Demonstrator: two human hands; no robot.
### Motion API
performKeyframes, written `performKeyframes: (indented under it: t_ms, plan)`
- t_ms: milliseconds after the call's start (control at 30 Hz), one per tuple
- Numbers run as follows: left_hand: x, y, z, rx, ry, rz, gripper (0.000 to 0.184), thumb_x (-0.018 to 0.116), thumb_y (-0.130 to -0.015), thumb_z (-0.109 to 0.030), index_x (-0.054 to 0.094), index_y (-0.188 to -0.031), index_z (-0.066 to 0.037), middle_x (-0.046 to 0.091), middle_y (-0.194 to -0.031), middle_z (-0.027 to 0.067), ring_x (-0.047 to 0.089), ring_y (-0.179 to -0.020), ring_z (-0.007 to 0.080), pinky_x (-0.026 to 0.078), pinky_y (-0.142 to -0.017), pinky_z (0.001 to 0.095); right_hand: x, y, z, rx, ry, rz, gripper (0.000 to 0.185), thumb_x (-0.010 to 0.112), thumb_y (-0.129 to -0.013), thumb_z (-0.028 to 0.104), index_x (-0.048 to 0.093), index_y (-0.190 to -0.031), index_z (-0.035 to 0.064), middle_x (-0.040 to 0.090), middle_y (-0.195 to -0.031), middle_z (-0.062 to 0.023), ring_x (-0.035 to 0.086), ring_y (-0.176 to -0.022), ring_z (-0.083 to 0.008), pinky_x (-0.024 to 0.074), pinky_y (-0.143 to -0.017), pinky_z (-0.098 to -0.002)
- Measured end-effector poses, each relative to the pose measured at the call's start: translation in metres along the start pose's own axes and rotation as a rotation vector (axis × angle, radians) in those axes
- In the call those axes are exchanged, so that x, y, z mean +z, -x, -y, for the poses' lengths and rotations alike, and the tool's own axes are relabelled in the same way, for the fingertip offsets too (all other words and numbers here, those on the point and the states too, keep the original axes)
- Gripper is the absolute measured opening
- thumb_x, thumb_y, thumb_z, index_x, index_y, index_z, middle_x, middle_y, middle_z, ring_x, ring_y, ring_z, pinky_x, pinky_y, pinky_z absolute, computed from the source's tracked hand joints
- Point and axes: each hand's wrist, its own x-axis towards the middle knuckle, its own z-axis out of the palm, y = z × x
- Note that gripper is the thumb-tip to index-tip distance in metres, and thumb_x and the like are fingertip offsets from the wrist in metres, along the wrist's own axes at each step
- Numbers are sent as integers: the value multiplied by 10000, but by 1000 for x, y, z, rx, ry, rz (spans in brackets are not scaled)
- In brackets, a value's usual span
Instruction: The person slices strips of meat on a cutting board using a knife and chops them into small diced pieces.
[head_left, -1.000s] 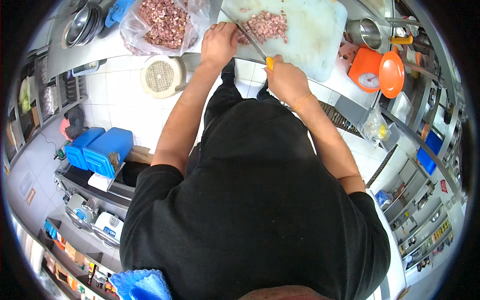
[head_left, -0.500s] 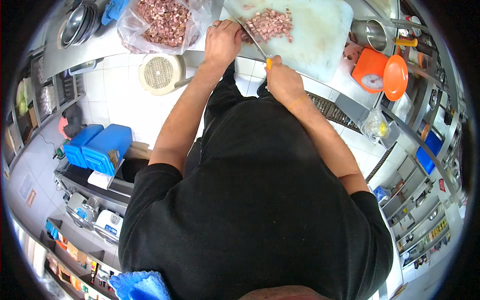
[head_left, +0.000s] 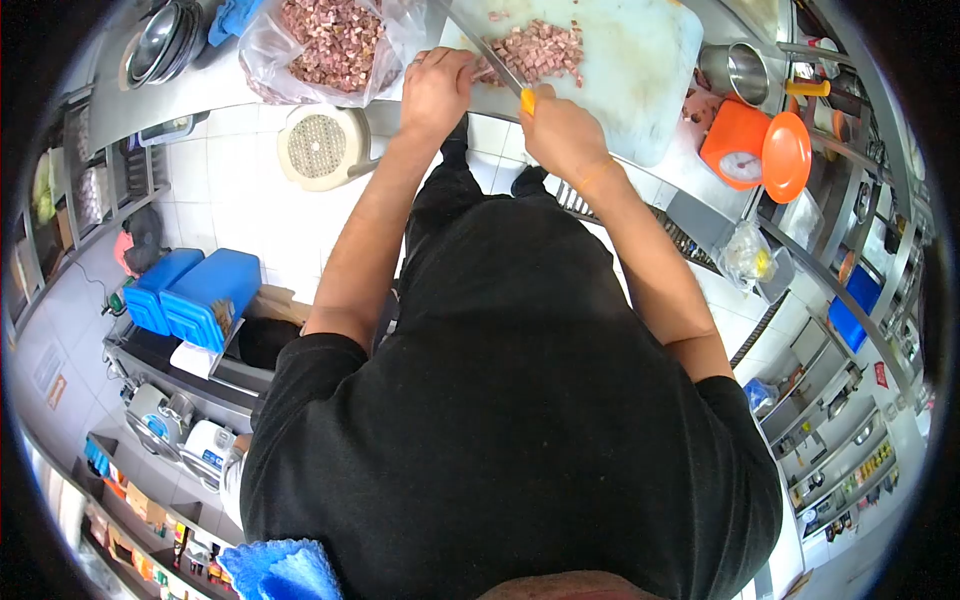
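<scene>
My right hand (head_left: 563,133) is wrapped round the yellow handle of a knife (head_left: 493,58). The long blade slants up and left across the near-left part of a white cutting board (head_left: 635,95). Left of the blade, my left hand (head_left: 436,92) rests at the board's edge with curled fingers, against meat beside the blade; the fingertips are partly hidden. A pile of diced pink meat (head_left: 545,50) lies just right of the knife. Farther left, a clear plastic bag (head_left: 400,45) stands open, full of diced meat (head_left: 330,45).
An orange scale (head_left: 728,140), an orange plate (head_left: 787,157) and a steel pot (head_left: 740,72) stand right of the board. Stacked metal bowls (head_left: 165,45) and a blue cloth (head_left: 232,18) are at the far left. A beige plastic stool (head_left: 318,145) is on the floor below the counter.
My right hand and the knife have shifted slightly left and up. My left hand has moved a little left and towards me. The meat pile looks much the same.
</scene>
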Motion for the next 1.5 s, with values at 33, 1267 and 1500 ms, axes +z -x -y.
performKeyframes:
  t_ms: [33, 1267, 1500]
  plan:
    - [-2, 0, -2, 1, -15, 12, 129, 718, -884, -126, 765, -998, -89, 742, -1031, 94, 675, -1009, 345, 525, -934, 464, -3, 8, 3, 5, 26, 19, 361, 599, -1018, 282, 559, -1124, -61, 731, -845, -278, 733, -815, -463, 574, -750, -557]
    - [-1, 10, -35, -50, 55, 148, 227, 760, -894, -152, 755, -1110, -82, 730, -1021, 111, 702, -971, 344, 573, -866, 451, 30, -2, -43, 67, -56, 11, 404, 618, -1017, 334, 543, -1190, -22, 738, -919, -276, 726, -895, -473, 561, -802, -573]
    - [13, 6, -50, -27, 28, 144, 211, 765, -894, -162, 758, -1087, -78, 736, -1008, 114, 708, -966, 346, 582, -863, 443, 4, 18, -42, 66, 85, -29, 378, 611, -1033, 341, 527, -1146, -10, 722, -821, -273, 719, -799, -476, 557, -736, -579]
